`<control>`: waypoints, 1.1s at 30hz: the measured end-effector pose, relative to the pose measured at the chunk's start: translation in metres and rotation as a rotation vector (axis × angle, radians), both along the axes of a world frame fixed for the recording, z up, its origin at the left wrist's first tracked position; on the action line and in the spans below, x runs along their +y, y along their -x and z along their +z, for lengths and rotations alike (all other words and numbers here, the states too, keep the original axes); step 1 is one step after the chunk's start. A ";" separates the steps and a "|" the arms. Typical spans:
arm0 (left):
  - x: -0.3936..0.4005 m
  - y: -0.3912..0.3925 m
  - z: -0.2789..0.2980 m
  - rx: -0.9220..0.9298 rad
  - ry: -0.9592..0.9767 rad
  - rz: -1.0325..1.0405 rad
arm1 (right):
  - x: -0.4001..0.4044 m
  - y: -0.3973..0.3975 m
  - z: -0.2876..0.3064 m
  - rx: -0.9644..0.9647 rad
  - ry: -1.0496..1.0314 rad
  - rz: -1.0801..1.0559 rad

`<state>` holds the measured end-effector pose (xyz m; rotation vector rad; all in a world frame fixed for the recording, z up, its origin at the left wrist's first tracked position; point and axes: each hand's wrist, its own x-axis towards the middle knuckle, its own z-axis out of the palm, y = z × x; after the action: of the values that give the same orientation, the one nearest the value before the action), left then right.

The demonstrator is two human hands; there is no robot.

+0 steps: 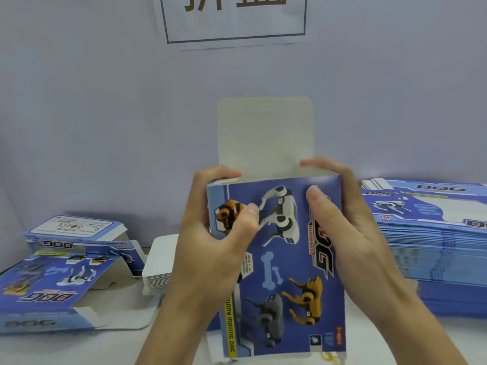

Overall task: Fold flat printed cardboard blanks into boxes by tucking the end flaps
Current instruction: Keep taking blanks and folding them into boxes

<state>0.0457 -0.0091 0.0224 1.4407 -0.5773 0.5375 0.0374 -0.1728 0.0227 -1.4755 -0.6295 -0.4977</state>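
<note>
- Your left hand [210,233] curls round the box [279,259] at its left edge, thumb pressed on the printed front near the orange dog.
- Your right hand [350,227] grips the right edge, thumb on the front, fingertips hooked over the top rim.
- The box stands upright between both hands, its plain top flap [264,135] raised.
- Flat blanks [432,233] are stacked to the right; folded boxes [66,272] lie to the left beside a stack of white cards [160,262].

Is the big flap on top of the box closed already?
No, the pale top flap stands straight up above the box.
</note>
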 end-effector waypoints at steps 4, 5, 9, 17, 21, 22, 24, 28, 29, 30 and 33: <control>-0.005 0.005 0.002 -0.008 -0.023 0.027 | 0.001 0.004 0.002 0.121 -0.163 0.033; -0.007 0.005 0.003 0.004 0.021 0.041 | 0.001 0.003 0.002 0.144 -0.196 0.002; -0.009 0.006 0.009 0.088 0.172 0.031 | 0.007 0.002 0.005 0.142 -0.144 -0.144; -0.001 -0.001 0.009 0.114 0.280 0.033 | 0.016 0.008 0.006 0.189 -0.187 0.051; 0.000 0.000 0.008 0.002 0.284 0.105 | 0.008 0.004 0.013 0.225 -0.242 0.056; 0.001 0.000 0.006 0.017 0.306 0.102 | 0.004 0.003 0.012 0.265 -0.296 0.061; 0.001 0.000 0.003 0.045 0.342 0.126 | 0.008 -0.004 0.013 0.308 -0.391 -0.026; -0.005 0.000 0.004 0.041 0.331 0.176 | 0.014 -0.003 -0.001 0.062 -0.248 -0.105; -0.005 0.000 0.005 0.048 0.326 0.181 | 0.011 -0.002 0.000 0.033 -0.173 -0.056; -0.005 0.000 0.006 0.052 0.323 0.183 | 0.005 -0.005 0.001 0.054 -0.146 0.072; -0.004 0.001 0.008 0.074 0.295 0.150 | -0.004 -0.005 -0.006 0.120 -0.151 0.381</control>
<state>0.0444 -0.0135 0.0302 1.2219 -0.3167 0.6558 0.0429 -0.1773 0.0169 -1.1960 -0.7407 -0.1557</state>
